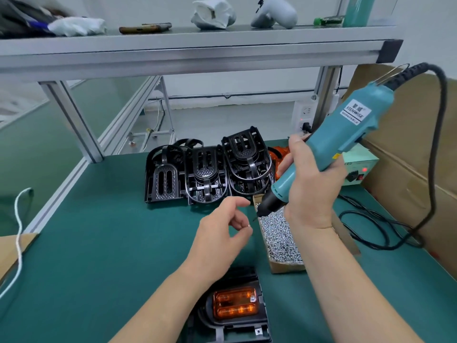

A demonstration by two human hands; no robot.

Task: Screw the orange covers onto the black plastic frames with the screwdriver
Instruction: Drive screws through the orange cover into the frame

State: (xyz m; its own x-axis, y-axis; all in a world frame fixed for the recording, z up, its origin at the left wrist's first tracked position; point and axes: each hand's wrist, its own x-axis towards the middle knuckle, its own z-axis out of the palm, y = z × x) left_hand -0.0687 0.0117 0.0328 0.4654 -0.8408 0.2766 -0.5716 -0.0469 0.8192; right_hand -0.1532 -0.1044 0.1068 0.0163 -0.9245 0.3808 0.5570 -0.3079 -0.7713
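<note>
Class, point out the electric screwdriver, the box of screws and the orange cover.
electric screwdriver (pixel 342 134), head view, on its teal body.
box of screws (pixel 286 268), head view, on its near cardboard wall.
orange cover (pixel 235 305), head view, on its centre.

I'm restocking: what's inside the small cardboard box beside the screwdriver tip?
A heap of small silver screws fills the cardboard box. Its floor is buried under them, and the right hand holding the screwdriver covers its far right part.
</note>
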